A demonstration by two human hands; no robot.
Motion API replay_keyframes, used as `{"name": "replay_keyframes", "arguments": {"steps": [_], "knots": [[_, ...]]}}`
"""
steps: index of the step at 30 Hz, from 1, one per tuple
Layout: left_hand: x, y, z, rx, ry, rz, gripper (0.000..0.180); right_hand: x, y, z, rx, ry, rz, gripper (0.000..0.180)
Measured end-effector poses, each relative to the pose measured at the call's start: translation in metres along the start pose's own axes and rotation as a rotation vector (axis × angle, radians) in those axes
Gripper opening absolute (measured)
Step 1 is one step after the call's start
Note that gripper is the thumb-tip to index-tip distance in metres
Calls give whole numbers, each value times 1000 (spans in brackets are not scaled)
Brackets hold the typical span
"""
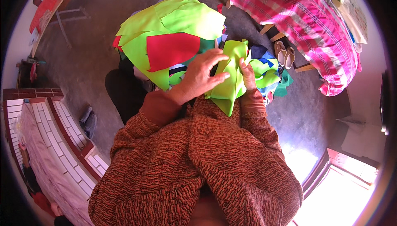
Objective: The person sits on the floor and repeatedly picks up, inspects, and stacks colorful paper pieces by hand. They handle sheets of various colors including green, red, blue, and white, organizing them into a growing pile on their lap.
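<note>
The step in hand looks to me like tending one lime cloth [229, 79], held on one side and worked from the other; whether it is being folded or only straightened I can't tell from where I stand. The right hand [249, 82] has it pinched along the edge, thumb lying on top, the other fingers hidden from me beneath. The left hand [197, 76] is spread, its thumb well apart from the forefinger, both reaching to the opposite edge; whether the tips press on it I can't make out. So the cloth sits between the two hands, its near end over the coat [198, 155]. The next move, I'd judge, calls for the left hand to close on that looser side, with the right thumb firm so nothing slips.

The cloth is bright, plain and thin-looking, with a slight sheen. Soft creases run along it, its far edge is uneven, and one corner droops to a point toward the body, left of the right wrist. Beyond the left hand rises a big pile [190, 17] of much the same lime, a red piece [171, 51] on its near side. Just right of the right hand lies a smaller heap [266, 77], lime, blue and green mixed, with shoes [281, 52] beyond it
</note>
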State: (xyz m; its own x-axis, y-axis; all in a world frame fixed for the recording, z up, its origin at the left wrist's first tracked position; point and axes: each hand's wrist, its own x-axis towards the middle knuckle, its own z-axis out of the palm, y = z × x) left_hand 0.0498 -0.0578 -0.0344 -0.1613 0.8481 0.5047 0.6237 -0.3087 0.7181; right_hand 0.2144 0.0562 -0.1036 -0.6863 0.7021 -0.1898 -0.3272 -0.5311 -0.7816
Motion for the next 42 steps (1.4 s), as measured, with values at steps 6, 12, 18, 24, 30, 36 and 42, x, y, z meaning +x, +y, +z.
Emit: {"name": "replay_keyframes", "arguments": {"steps": [6,12,18,24,30,36,42], "knots": [[-17,-4,27,-49,-58,-173,40,-1,0,0,33,-11,-8,40],[-16,-13,29,-151,-12,-156,25,3,3,3,34,33,-20,34],[-7,-2,11,-365,-60,-116,12,3,4,7,90,29,-58,31],[-4,13,-18,-718,-113,-354,8,6,7,5,20,75,-110,33],[7,22,-60,-725,117,-345,14,11,11,-7,-55,73,-131,37],[7,4,-87,-677,374,-290,13,9,10,-5,-30,79,-140,36],[17,7,-91,-656,322,-244,16,10,11,-8,-51,62,-110,33]]}}
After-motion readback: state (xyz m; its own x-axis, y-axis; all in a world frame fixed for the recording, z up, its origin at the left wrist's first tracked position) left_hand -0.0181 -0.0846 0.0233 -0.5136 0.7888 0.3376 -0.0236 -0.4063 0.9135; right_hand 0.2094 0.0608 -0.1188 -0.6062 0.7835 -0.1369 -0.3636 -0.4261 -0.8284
